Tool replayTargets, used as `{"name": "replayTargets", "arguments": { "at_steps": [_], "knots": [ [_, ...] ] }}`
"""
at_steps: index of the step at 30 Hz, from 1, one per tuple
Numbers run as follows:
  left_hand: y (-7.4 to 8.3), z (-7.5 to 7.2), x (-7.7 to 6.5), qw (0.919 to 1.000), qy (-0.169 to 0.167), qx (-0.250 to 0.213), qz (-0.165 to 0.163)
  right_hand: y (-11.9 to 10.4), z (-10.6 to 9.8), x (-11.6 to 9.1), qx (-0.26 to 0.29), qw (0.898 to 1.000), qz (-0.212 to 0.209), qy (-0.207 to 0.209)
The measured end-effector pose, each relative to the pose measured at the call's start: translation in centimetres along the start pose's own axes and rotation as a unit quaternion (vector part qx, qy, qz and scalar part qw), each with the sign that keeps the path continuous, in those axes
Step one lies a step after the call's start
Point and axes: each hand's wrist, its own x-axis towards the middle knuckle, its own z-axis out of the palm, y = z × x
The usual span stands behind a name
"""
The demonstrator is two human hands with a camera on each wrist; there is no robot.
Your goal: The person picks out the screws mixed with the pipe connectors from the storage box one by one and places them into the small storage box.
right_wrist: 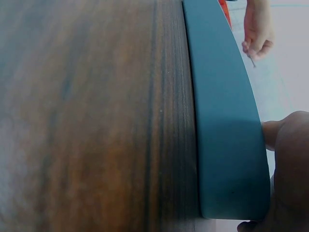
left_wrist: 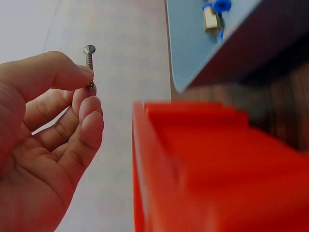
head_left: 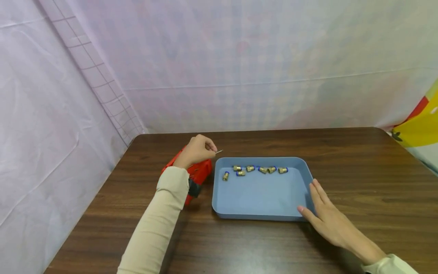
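Between thumb and fingertips, my left hand (head_left: 195, 153) pinches a small metal screw (left_wrist: 90, 59). Its flat head points up and away from the fingers in the left wrist view. That hand is above a red plastic object (head_left: 202, 171) with a black part, just left of a blue-grey tray (head_left: 260, 199). Brass fittings with blue collars, such as one fitting (head_left: 226, 176), lie in the tray's far half. At the tray's near right corner is my right hand (head_left: 326, 219), fingers straight along the outer side and thumb over the rim.
Everything stands on a dark wood-grain table (head_left: 369, 171). A pale patterned cloth (head_left: 239, 76) hangs behind its far edge, and a white cloth (head_left: 44, 133) hangs on the left. A yellow and red patch (head_left: 421, 125) shows at the far right.
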Motion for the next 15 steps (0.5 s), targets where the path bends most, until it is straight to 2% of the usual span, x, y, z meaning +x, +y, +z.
{"name": "replayTargets", "arguments": {
  "at_steps": [7,15],
  "knots": [
    [-1.9,-1.0,-1.3,0.9996,0.013,0.012,-0.024,0.1,0.1,-0.2,0.004,1.0,0.006,-0.004],
    [-3.8,-2.1,-2.4,0.9986,0.039,0.028,-0.025,0.2,0.1,0.1,0.0,1.0,0.002,-0.001]
  ]
}}
